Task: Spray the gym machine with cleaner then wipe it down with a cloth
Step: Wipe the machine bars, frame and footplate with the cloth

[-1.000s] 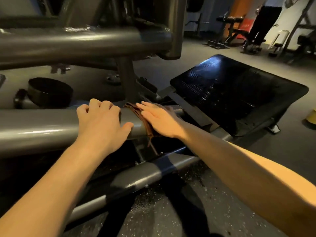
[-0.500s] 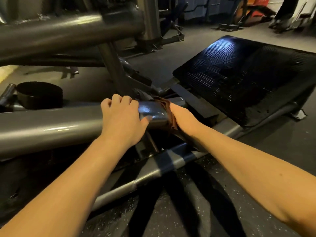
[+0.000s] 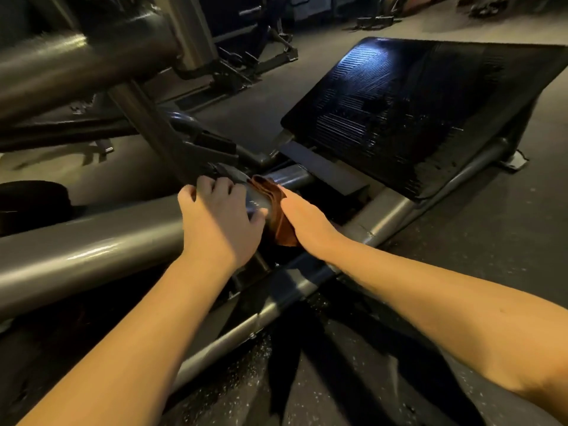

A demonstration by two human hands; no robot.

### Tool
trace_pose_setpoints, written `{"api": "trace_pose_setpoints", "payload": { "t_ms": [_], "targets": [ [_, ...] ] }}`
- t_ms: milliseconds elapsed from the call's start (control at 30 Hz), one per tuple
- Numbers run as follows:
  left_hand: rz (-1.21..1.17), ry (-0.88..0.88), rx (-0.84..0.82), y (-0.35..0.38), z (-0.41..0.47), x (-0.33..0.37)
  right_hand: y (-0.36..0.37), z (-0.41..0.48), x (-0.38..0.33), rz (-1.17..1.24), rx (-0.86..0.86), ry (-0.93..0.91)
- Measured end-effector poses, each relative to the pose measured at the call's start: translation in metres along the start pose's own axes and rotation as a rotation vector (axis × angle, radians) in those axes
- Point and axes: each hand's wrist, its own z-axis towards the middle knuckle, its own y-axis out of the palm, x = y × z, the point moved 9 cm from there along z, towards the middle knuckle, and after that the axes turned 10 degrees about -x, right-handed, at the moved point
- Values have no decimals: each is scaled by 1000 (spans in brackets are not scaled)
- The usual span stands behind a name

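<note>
1. Brown cloth (image 3: 278, 207) is draped over the far end of the grey tube (image 3: 92, 244), a thick frame member of the gym machine (image 3: 76, 69). It touches the tube's top and near side.
2. The right hand (image 3: 307, 222) presses on the cloth from the tube's right side. Its fingers run out of sight behind the folds, so I cannot tell whether they lie flat or curl round.
3. The left hand (image 3: 219, 222) sits on the tube just left of the cloth. Its fingers are curled over the top and its thumb is on the near side, gripping the metal as a brace.
4. A black footplate (image 3: 415, 112) rises beyond the tube's far end, and a lower rail (image 3: 246, 327) runs beneath the tube. No spray bottle is in view.
5. The step in hand looks like the wipe-down, with this stretch of tube being rubbed.
6. The next stroke probably calls for steady palm pressure, so the cloth slides instead of bunching. It also needs care near the dark bracket (image 3: 212, 149) above the tube's end, where a fold could snag.
</note>
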Motion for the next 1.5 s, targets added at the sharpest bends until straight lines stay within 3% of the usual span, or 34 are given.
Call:
{"api": "trace_pose_setpoints", "payload": {
  "t_ms": [267, 500, 600, 733, 967, 1100, 1367, 1500],
  "targets": [
    [29, 43, -6, 7, 0, 19, -38, -15, 73, 64, 138, 72],
    [22, 42, 3, 12, -4, 16, -73, -13, 125, 72, 214, 403],
    [11, 44, 9, 13, -4, 16, -63, -3, 89, 64, 166, 369],
    [51, 36, -3, 13, -2, 17, -34, 16, 26, -31, -16, 123],
    [-16, 118, 36, 14, -2, 44, -31, 20, 46, 25, -99, -63],
    [89, 185, 5, 13, 4, 71, -54, 18, 87, 46, -14, 21],
    [227, 278, -118, 40, 28, 122, -97, 2, 186, -61, 70, 380],
    [228, 304, -211, 59, 39, 145, -90, 7, 183, -52, 115, 380]
  ]
}}
